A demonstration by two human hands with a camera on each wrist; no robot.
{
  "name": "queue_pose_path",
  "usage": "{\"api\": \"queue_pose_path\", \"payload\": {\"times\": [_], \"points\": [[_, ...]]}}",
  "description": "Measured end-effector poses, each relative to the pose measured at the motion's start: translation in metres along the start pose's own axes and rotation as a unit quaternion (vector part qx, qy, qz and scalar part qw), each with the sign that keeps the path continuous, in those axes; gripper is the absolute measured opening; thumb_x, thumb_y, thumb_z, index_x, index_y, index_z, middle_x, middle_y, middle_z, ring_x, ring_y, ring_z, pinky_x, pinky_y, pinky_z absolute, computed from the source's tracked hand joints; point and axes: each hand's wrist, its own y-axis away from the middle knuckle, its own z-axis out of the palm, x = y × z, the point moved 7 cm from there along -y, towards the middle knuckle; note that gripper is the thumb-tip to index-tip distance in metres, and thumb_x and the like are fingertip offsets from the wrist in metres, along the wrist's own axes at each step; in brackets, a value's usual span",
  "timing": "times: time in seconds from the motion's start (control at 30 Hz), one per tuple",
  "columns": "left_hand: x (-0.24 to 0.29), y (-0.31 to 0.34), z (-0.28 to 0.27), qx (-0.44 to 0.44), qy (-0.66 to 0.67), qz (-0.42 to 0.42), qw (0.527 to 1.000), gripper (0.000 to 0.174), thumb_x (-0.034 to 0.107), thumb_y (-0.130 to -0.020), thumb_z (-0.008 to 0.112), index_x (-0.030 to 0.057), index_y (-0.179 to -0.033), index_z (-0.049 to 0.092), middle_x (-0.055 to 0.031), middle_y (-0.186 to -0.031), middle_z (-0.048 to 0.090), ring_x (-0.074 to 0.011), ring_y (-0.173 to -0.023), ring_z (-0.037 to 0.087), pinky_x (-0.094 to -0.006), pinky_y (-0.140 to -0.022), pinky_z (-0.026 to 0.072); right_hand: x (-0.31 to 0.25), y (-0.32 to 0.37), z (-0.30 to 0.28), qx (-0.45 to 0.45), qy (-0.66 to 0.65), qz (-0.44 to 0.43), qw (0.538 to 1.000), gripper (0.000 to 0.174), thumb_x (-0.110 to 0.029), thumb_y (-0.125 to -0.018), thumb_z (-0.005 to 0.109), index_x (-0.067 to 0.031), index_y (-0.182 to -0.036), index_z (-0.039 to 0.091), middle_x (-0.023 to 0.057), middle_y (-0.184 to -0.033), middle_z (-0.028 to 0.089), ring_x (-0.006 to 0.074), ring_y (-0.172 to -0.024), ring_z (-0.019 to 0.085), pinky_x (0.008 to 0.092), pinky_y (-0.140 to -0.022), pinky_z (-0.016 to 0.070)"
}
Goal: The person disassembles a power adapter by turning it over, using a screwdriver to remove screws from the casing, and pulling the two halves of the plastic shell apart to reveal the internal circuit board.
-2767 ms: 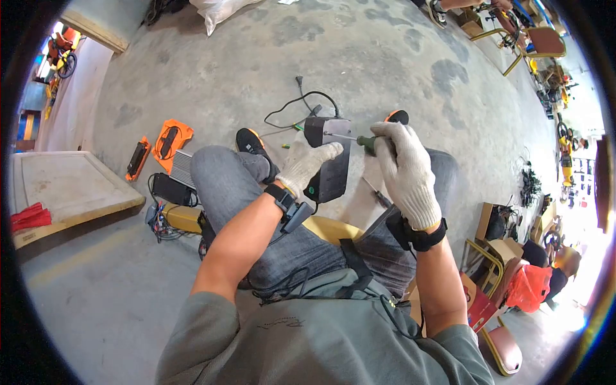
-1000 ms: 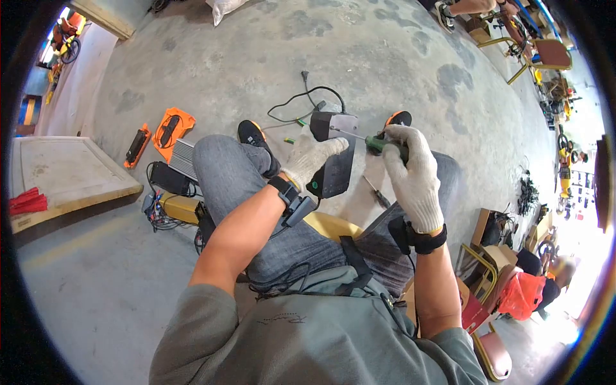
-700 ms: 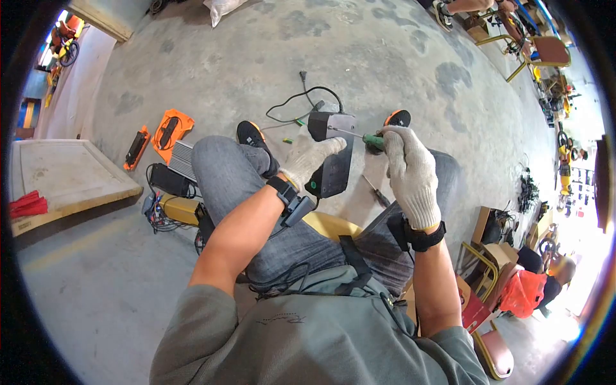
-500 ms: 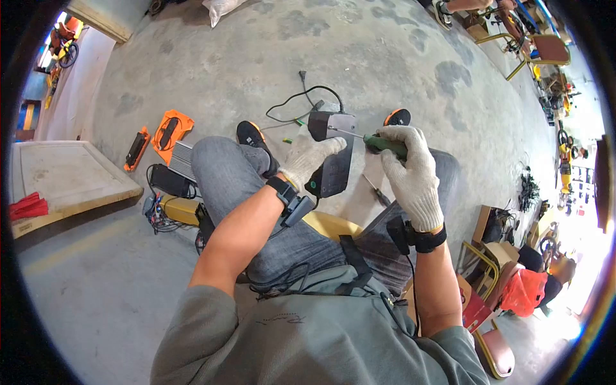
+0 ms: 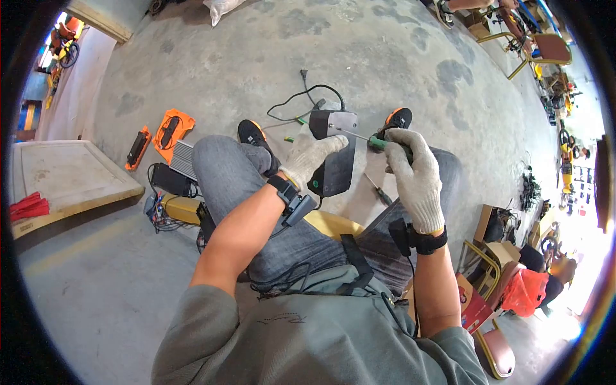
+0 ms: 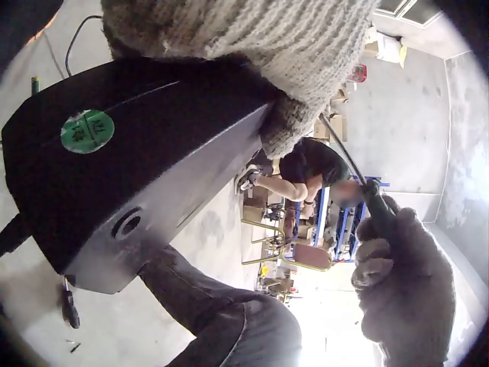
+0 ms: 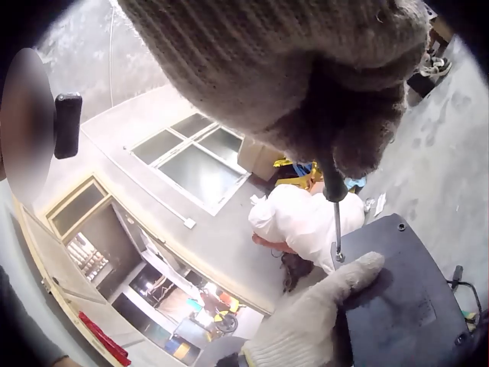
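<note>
My gloved left hand (image 5: 307, 160) grips a black box (image 5: 339, 172) with a power cord, held up between my knees. Its thumb lies along the box's face in the right wrist view. A round green sticker (image 6: 87, 131) marks the box's other end in the left wrist view. My gloved right hand (image 5: 416, 183) holds a screwdriver (image 5: 376, 143) by its green handle, thumb and fingers bent round it. In the right wrist view the shaft's tip meets a screw (image 7: 341, 258) at one corner of the box; another corner shows a second screw or hole (image 7: 402, 226).
Another screwdriver (image 5: 383, 196) lies on the floor between my legs. The cord's plug (image 5: 303, 74) rests beyond the box. At left are orange plastic parts (image 5: 172, 136), a black adapter (image 5: 170, 180) and a pale wooden panel (image 5: 70, 173). Chairs and cartons stand at right.
The right hand's fingers have shifted and rolled on the green handle, opening and closing around it. The screwdriver tip stays at the same corner; the left hand and box hardly move.
</note>
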Motion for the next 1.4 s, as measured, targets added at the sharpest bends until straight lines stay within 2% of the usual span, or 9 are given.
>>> {"api": "queue_pose_path", "payload": {"times": [0.1,0.2,0.27,0.43,0.53,0.63,0.73,0.87,1.4], "points": [[-0.011,-0.005,-0.004,0.007,-0.007,-0.014,1.000,0.046,0.014,-0.090,0.082,0.0027,-0.132,0.067,-0.0067,-0.116,0.076,-0.0174,-0.102,0.071,-0.0346,-0.093,0.0583,0.011,-0.001,-0.006,0.020,-0.061,0.042,0.997,0.030,-0.019,-0.106,0.068,0.0004,-0.129,0.069,0.0097,-0.105,0.072,0.0142,-0.088,0.069,0.0298,-0.079,0.0574],[-0.013,-0.004,-0.003,-0.003,0.011,-0.021,1.000,0.044,0.014,-0.090,0.082,0.0018,-0.131,0.068,-0.0067,-0.115,0.076,-0.0169,-0.102,0.071,-0.0344,-0.092,0.0581,0.035,-0.005,-0.003,0.011,-0.341,0.160,0.926,0.035,-0.023,-0.106,0.068,0.0008,-0.132,0.068,0.0062,-0.102,0.070,0.0138,-0.085,0.067,0.0289,-0.076,0.0567],[-0.014,-0.005,-0.002,-0.003,0.021,-0.013,1.000,0.043,0.013,-0.090,0.082,0.0017,-0.129,0.068,-0.0065,-0.114,0.076,-0.0166,-0.101,0.072,-0.0343,-0.091,0.0585,0.046,-0.006,0.028,-0.179,-0.428,0.183,0.867,0.041,-0.026,-0.106,0.067,0.0019,-0.135,0.066,0.0046,-0.100,0.069,0.0131,-0.083,0.066,0.0277,-0.075,0.0558],[0.010,0.010,0.007,0.008,0.077,-0.073,0.994,0.041,0.010,-0.088,0.082,0.0024,-0.126,0.069,-0.0059,-0.110,0.076,-0.0160,-0.097,0.072,-0.0337,-0.088,0.0595,0.031,-0.011,0.068,-0.268,-0.339,0.197,0.880,0.048,-0.029,-0.105,0.070,0.0043,-0.138,0.061,0.0067,-0.103,0.070,0.0141,-0.090,0.067,0.0294,-0.080,0.0570],[-0.007,-0.003,-0.002,0.002,0.003,-0.030,1.000,0.041,0.008,-0.087,0.078,0.0048,-0.127,0.070,-0.0049,-0.109,0.076,-0.0157,-0.098,0.071,-0.0340,-0.089,0.0591,0.034,-0.024,0.078,-0.217,-0.357,0.181,0.890,0.042,-0.025,-0.101,0.071,0.0035,-0.131,0.062,0.0073,-0.104,0.071,0.0153,-0.093,0.068,0.0297,-0.082,0.0563],[-0.009,-0.005,-0.002,-0.004,-0.016,0.002,1.000,0.040,0.008,-0.086,0.078,0.0052,-0.125,0.071,-0.0046,-0.110,0.077,-0.0160,-0.100,0.072,-0.0338,-0.089,0.0589,0.036,-0.035,0.073,-0.146,-0.107,0.098,0.978,0.039,-0.020,-0.092,0.074,0.0029,-0.122,0.064,0.0119,-0.107,0.075,0.0215,-0.100,0.072,0.0335,-0.087,0.0564],[-0.002,-0.004,-0.003,0.032,-0.046,0.013,0.998,0.040,0.010,-0.085,0.078,0.0045,-0.124,0.071,-0.0052,-0.109,0.078,-0.0166,-0.099,0.073,-0.0338,-0.089,0.0587,0.021,-0.044,0.075,-0.078,0.051,0.057,0.994,0.041,-0.026,-0.092,0.075,0.0029,-0.119,0.065,0.0155,-0.102,0.076,0.0232,-0.096,0.074,0.0360,-0.086,0.0570],[-0.004,0.000,-0.005,0.046,-0.110,-0.060,0.991,0.042,0.015,-0.084,0.082,0.0049,-0.123,0.073,-0.0069,-0.107,0.079,-0.0177,-0.096,0.074,-0.0346,-0.088,0.0589,0.014,-0.054,0.085,-0.031,0.133,-0.023,0.990,0.042,-0.031,-0.092,0.077,0.0000,-0.117,0.065,0.0222,-0.098,0.075,0.0404,-0.093,0.074,0.0462,-0.083,0.0574],[0.000,0.003,-0.008,0.034,-0.116,-0.071,0.990,0.045,0.009,-0.087,0.083,0.0010,-0.129,0.067,-0.0105,-0.113,0.077,-0.0182,-0.099,0.074,-0.0344,-0.086,0.0612,0.017,-0.063,0.103,-0.021,0.154,-0.020,0.988,0.029,-0.025,-0.094,0.071,-0.0026,-0.111,0.066,0.0258,-0.098,0.074,0.0473,-0.096,0.072,0.0540,-0.083,0.0564]]}}
